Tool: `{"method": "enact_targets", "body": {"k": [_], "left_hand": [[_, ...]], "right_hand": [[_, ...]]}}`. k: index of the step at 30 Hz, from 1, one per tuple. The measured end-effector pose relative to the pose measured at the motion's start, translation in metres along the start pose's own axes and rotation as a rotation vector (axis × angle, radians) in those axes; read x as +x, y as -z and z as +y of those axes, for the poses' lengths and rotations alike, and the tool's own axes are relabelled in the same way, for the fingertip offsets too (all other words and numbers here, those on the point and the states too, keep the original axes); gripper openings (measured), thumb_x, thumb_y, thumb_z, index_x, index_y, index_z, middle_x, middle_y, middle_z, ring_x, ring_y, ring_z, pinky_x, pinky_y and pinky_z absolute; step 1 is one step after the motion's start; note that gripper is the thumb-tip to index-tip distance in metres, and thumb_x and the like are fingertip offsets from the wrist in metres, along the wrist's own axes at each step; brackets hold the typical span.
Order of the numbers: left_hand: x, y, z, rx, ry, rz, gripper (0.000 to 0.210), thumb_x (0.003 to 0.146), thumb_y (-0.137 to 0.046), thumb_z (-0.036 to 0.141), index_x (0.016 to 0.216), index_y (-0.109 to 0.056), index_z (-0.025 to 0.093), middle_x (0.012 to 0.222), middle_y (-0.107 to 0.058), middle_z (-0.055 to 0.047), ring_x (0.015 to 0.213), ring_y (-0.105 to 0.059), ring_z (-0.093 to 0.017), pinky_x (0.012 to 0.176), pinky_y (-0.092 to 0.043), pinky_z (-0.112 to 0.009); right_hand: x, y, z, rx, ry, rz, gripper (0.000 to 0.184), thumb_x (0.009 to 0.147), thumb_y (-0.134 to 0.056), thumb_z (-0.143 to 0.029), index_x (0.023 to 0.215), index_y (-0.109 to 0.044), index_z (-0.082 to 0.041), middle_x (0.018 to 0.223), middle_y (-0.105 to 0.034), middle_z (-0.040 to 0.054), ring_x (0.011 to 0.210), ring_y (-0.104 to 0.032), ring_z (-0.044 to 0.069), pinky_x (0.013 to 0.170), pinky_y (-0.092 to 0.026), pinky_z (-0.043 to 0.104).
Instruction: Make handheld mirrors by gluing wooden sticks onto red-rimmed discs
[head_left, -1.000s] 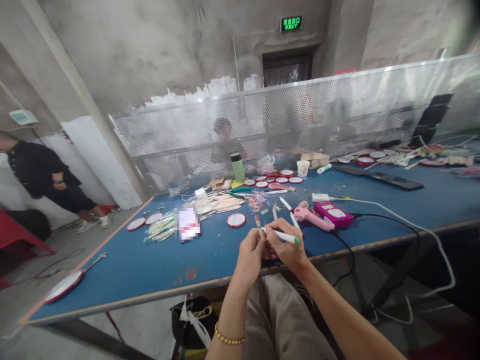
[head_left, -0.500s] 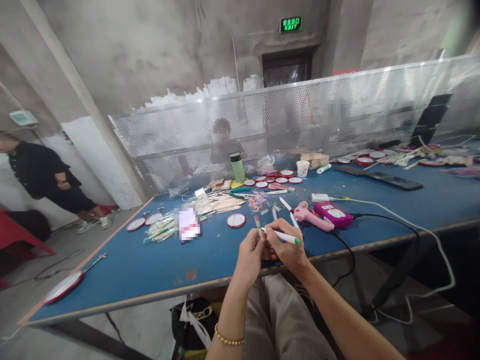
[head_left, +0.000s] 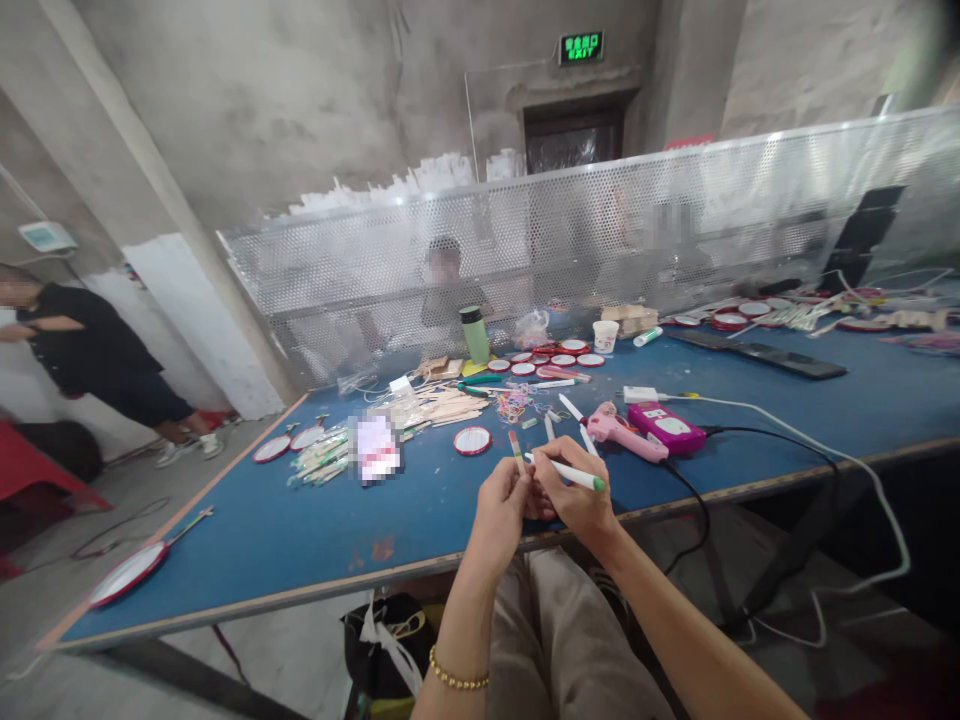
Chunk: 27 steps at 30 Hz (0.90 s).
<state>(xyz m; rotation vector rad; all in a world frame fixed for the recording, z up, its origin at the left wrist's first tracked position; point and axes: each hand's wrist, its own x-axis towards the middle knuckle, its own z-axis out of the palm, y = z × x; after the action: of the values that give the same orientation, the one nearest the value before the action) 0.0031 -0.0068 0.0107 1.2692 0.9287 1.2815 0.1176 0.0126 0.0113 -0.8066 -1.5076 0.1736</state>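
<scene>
Close to the table's front edge, my left hand (head_left: 504, 502) is closed around a flat wooden stick (head_left: 516, 446) with a red tip and a greenish band. In my right hand (head_left: 579, 492) is a white marker pen (head_left: 574, 474) with a green end, its tip at the stick. The fingers of both hands meet, so the lower part of the stick is hidden. Just beyond my hands lie a round red-rimmed disc (head_left: 472, 440), white pens (head_left: 572, 408), and a pink glue gun (head_left: 621, 434).
A magenta box (head_left: 666, 428) with cables lies at the right. Farther back are wooden sticks (head_left: 454, 405), colourful bands (head_left: 514, 402), a green bottle (head_left: 474, 336) and a paper cup (head_left: 604, 336). A phone (head_left: 376, 450) lies left. A perforated metal screen (head_left: 360, 270) borders the table; a person (head_left: 97, 340) stands far left.
My hands keep almost the same pose, with the marker shifted very slightly at the stick. The person at the far left has raised a forearm.
</scene>
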Motion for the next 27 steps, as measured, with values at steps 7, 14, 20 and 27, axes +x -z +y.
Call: {"method": "enact_targets", "body": {"k": [7,14,20,27], "left_hand": [[0.001,0.001,-0.003,-0.054,0.052,-0.021,0.036,0.073,-0.069,0.05,0.083,-0.057,0.017,0.066,-0.058,0.002,0.053,-0.055,-0.012,0.054,-0.048,-0.026],[0.0,0.0,-0.002,-0.079,0.068,-0.001,0.04,0.069,-0.072,0.051,0.083,-0.055,0.018,0.069,-0.06,0.003,0.054,-0.06,-0.013,0.056,-0.052,-0.028],[0.006,0.0,-0.003,-0.137,0.037,0.002,0.041,0.067,-0.072,0.051,0.077,-0.051,0.018,0.062,-0.058,0.004,0.052,-0.059,-0.012,0.058,-0.053,-0.029],[0.016,0.004,0.0,-0.159,0.104,0.025,0.044,0.059,-0.077,0.051,0.074,-0.054,0.017,0.061,-0.062,0.001,0.051,-0.06,-0.013,0.057,-0.052,-0.028]], "right_hand": [[-0.001,0.003,-0.001,0.068,-0.094,-0.035,0.015,0.084,-0.055,-0.025,0.072,-0.062,-0.02,0.061,-0.065,-0.0005,0.051,-0.058,0.012,0.05,-0.047,0.021],[0.0,0.0,0.004,0.245,-0.215,-0.046,0.017,0.084,-0.057,-0.031,0.071,-0.061,-0.02,0.058,-0.063,-0.0012,0.047,-0.056,0.012,0.046,-0.046,0.022],[0.006,-0.001,0.011,0.324,-0.235,-0.1,0.018,0.084,-0.06,-0.036,0.081,-0.064,-0.019,0.062,-0.065,-0.0008,0.051,-0.06,0.013,0.051,-0.05,0.024],[0.011,-0.002,0.008,0.363,-0.253,-0.147,0.021,0.085,-0.06,-0.04,0.08,-0.062,-0.019,0.061,-0.065,-0.0003,0.051,-0.061,0.014,0.05,-0.05,0.025]]}}
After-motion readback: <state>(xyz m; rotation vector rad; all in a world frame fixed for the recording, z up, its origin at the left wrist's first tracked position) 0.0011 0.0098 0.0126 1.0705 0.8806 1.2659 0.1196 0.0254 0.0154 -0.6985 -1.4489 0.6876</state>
